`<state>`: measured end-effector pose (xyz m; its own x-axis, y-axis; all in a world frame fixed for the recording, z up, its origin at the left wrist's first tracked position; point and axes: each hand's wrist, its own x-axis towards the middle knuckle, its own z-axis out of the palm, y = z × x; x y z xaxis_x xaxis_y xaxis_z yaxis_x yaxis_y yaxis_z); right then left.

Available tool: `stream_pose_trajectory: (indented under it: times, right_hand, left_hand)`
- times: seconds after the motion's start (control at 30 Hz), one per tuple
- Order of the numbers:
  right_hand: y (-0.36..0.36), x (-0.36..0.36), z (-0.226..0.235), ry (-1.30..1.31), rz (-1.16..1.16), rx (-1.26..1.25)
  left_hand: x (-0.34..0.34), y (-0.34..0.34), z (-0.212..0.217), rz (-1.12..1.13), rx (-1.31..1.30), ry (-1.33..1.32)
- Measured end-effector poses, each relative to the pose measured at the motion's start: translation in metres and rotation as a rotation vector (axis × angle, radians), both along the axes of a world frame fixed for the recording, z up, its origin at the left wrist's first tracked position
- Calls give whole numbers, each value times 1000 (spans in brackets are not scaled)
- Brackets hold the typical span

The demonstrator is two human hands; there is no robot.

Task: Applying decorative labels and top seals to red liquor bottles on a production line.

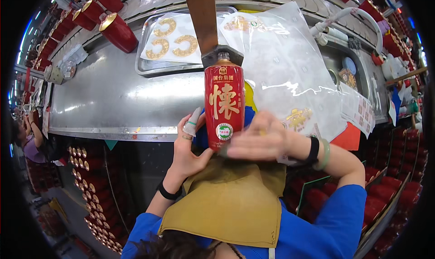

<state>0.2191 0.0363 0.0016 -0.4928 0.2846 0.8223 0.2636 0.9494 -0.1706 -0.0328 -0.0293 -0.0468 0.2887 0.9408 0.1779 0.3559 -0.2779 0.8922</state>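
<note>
A red bottle (224, 95) with gold lettering and a round green-and-white sticker lies neck away from me, in front of my body. Its neck end meets a dark angular holder (222, 55) at the end of a wooden bar (202, 18). My left hand (188, 143) is closed at the bottle's lower left side, thumb near its base; one finger wears a pale cover with a green band. Blurred by motion, my right hand (260, 139) reaches over the bottle's lower right with fingers stretched out. Whether it touches the bottle's surface I cannot tell.
A metal tray (145, 70) holds a sheet with gold horseshoe-shaped stickers (185, 46). Clear sheets (290, 68) with gold lettering cover the bench's right side. Red bottles (118, 32) stand at the back left. A white curved pipe (358, 14) arches at the right. More bottles (81, 163) fill racks below.
</note>
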Motion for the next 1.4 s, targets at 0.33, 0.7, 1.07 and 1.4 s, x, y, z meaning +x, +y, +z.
stream_pose_trajectory:
  times: [0.33,0.7,1.07,1.4]
  right_hand:
    - [51,-3,45,-157,-345,-51]
    - [86,23,-1,-252,-429,45]
    - [-82,12,-26,-126,-77,-251]
    - [-94,3,-9,-97,-273,-280]
  left_hand:
    - [-1,0,6,-22,128,70]
    - [11,-2,7,40,22,-53]
    - [1,10,-1,-67,207,217]
    - [6,5,5,-72,197,175]
